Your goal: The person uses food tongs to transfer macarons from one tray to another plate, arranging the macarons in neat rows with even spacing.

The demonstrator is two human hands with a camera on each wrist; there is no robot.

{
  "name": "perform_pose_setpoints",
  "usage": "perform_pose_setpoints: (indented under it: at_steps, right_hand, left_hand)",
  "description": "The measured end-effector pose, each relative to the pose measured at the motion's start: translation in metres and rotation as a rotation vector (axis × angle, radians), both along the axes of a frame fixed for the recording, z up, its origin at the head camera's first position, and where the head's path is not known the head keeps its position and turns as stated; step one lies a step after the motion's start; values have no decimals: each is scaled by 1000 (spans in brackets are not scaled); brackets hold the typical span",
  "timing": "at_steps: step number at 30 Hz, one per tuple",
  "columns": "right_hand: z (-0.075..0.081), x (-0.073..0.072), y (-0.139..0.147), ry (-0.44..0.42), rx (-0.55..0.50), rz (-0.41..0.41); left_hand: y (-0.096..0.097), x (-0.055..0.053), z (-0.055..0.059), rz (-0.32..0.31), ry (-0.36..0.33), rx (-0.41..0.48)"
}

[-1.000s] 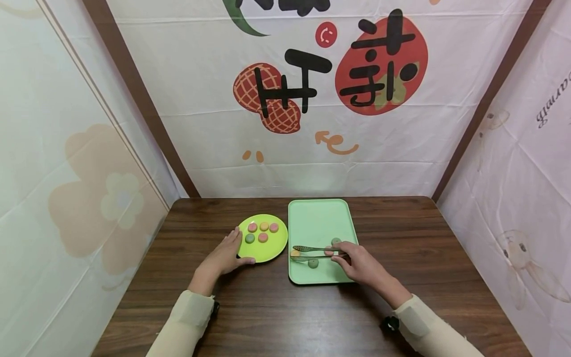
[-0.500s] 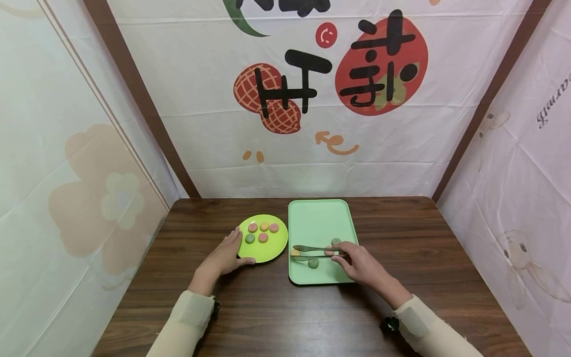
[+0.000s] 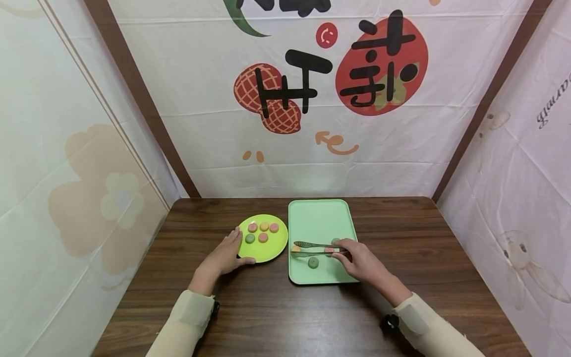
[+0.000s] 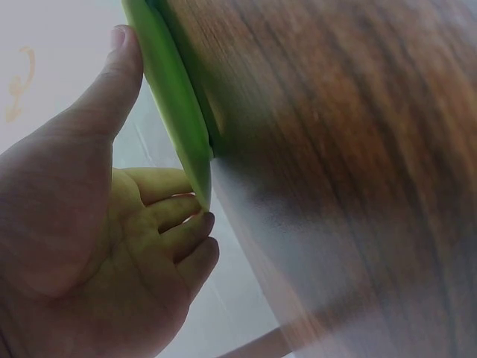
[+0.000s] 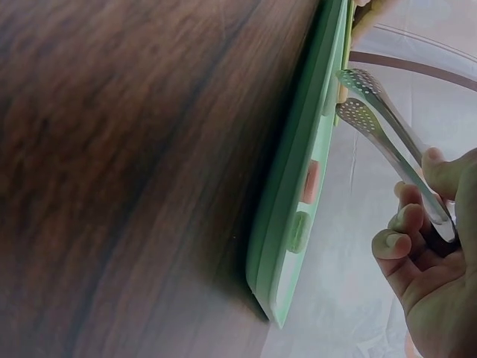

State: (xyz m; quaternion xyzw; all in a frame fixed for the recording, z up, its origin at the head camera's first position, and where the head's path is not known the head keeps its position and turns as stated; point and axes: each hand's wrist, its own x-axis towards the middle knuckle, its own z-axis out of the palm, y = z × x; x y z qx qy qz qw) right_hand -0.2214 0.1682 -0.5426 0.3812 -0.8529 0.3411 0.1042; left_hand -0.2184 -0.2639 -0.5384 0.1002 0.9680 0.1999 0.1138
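Observation:
My left hand (image 3: pixel 225 255) rests at the left rim of a lime-green plate (image 3: pixel 274 252), thumb along the near edge and fingers at the far left. Several macarons (image 3: pixel 263 238) in pink, yellow and green lie on that plate. My right hand (image 3: pixel 360 259) grips metal tongs (image 5: pixel 358 115) with perforated tips. The tips stand apart on either side of a yellow macaron (image 3: pixel 296 249) near the left edge of a mint-green tray (image 3: pixel 318 218). A green macaron (image 3: pixel 314 263) sits below the tongs, a pink macaron (image 3: pixel 329 251) between their arms, and another green macaron (image 3: pixel 335 241) is partly hidden by my fingers.
Plate and tray stand side by side on a dark wooden table (image 3: pixel 276 317). Behind the table hangs a white printed cloth (image 3: pixel 200 148), with more printed cloth at both sides.
The tongs have shifted slightly away from me, so the green macaron below them shows more fully. The left hand and the plate stay where they were.

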Motion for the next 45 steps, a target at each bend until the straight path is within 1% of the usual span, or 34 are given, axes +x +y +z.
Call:
perform_pose_setpoints:
  at_steps: [8,15,19,24,27,32,36,45]
  right_hand:
    - [2,-3,-3,-10,-42,19]
    - [4,-3,-7,-101,-97,47]
    - [3,-4,-8,-109,-98,19]
    - [2,-6,-11,-59,-79,-68]
    - [1,-8,-13,-40,-72,-95]
    - [1,-11,-17,-27,-80,-96]
    - [2,-13,-19,-33,-81,-96]
    - [3,-19,-28,-102,-48,-101]
  left_hand:
    - [-1,1,1,5,-1,-6]
    - [0,2,1,3,2,-7]
    - [0,1,-1,4,4,-11]
    - [-1,1,-1,2,7,-17]
    - [0,2,-1,6,3,-11]
    - [1,4,1,16,-3,-7]
    - [3,4,2,18,-6,-12]
    - [5,4,3,22,-13,-18]
